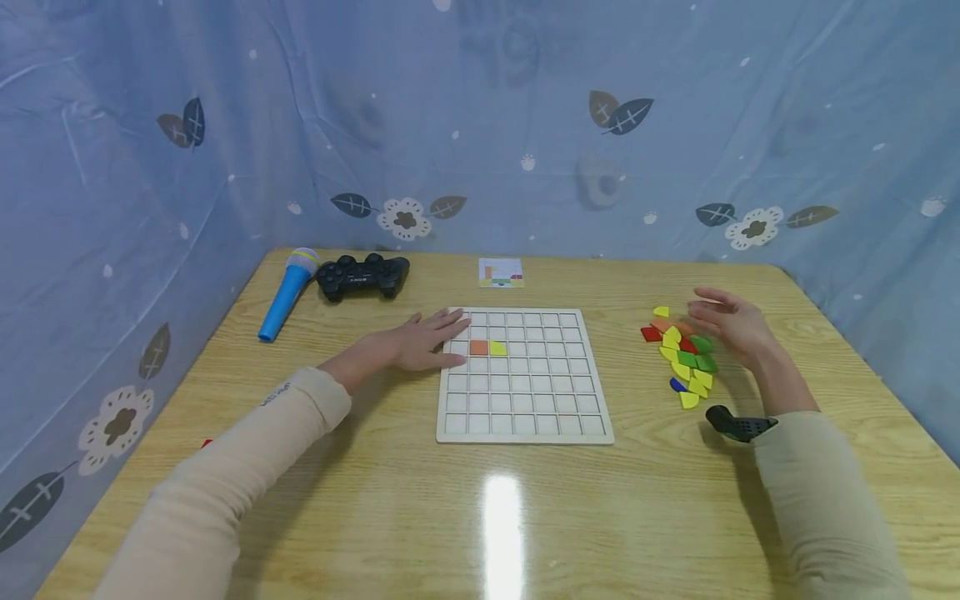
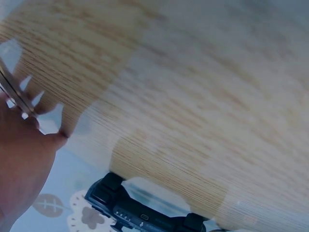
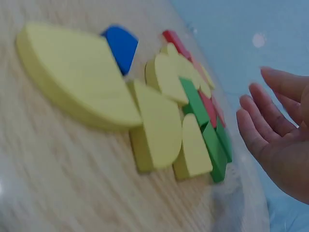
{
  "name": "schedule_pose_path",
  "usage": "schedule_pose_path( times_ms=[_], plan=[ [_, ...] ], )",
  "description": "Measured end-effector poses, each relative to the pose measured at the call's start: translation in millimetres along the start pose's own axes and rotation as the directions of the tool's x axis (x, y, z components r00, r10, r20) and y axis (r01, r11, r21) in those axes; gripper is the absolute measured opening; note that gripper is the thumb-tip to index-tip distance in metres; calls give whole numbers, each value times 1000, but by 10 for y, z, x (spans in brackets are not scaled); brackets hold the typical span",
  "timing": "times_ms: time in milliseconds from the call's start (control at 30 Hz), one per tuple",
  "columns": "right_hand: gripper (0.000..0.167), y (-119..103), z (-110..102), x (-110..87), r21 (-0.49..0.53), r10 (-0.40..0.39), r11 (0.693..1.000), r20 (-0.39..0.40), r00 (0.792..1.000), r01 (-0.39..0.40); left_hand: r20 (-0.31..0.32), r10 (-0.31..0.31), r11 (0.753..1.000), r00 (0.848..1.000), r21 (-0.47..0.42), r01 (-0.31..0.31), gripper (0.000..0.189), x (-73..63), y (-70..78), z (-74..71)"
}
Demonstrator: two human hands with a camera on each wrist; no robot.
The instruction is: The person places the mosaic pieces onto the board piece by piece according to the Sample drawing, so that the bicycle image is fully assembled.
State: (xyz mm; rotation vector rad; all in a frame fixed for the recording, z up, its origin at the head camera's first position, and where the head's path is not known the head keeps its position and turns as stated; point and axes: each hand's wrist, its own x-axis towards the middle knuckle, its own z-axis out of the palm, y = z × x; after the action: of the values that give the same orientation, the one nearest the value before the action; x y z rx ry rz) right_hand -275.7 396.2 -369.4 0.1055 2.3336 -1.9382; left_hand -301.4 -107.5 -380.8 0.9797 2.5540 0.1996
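Note:
A white grid board (image 1: pixel 525 439) lies mid-table. My left hand (image 1: pixel 422 340) rests at its left edge, fingers spread over the rim and the first squares. Beside those fingertips an orange square tile (image 1: pixel 478 347) and a yellow quarter-round tile (image 1: pixel 497 348) sit in neighbouring cells. To the right, my right hand (image 1: pixel 733 325) hovers by a loose pile of tiles, its fingers relaxed with nothing in them. The pile has yellow tiles (image 3: pixel 77 77), green tiles (image 3: pixel 213 145), red tiles (image 1: pixel 651 334) and a blue tile (image 3: pixel 120 46), some overlapping.
A small pattern card (image 1: pixel 500 272) lies behind the board. At the back left are a black game controller (image 1: pixel 363 277) and a blue toy microphone (image 1: pixel 282 304). Part of a red piece (image 1: pixel 207 442) shows beside my left sleeve. A patterned blue cloth (image 1: pixel 480 125) hangs behind the table.

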Motion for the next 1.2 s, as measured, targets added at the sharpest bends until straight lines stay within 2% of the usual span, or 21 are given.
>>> schedule_pose_path(
  times_ms=[67,167,233,333,667,933,1200],
  plan=[
    [67,19,-9,3,-144,-6,990,-11,1000,4,-2,0,1000,1000,0,0,78,-7,7,-2],
    [66,61,-11,7,-325,-34,945,-8,999,29,-3,5,1000,1000,-4,-5,77,-18,16,-6],
    [64,88,-1,6,-372,-46,927,-7,999,40,-3,13,1000,1000,-7,-13,76,-22,22,-9],
    [60,119,24,6,-404,-71,913,2,998,65,-5,25,1000,1000,-11,-25,76,-25,28,-12],
    [49,112,73,21,-541,-90,836,27,996,90,-9,18,1000,1000,-9,-18,75,-31,19,-17],
    [49,89,70,44,-579,-58,813,17,998,57,-16,23,1000,1000,0,-23,78,-15,-3,-5],
    [50,39,81,47,-580,-13,814,26,1000,26,-13,9,1000,1000,1,-9,76,-21,16,-10]
  ],
)
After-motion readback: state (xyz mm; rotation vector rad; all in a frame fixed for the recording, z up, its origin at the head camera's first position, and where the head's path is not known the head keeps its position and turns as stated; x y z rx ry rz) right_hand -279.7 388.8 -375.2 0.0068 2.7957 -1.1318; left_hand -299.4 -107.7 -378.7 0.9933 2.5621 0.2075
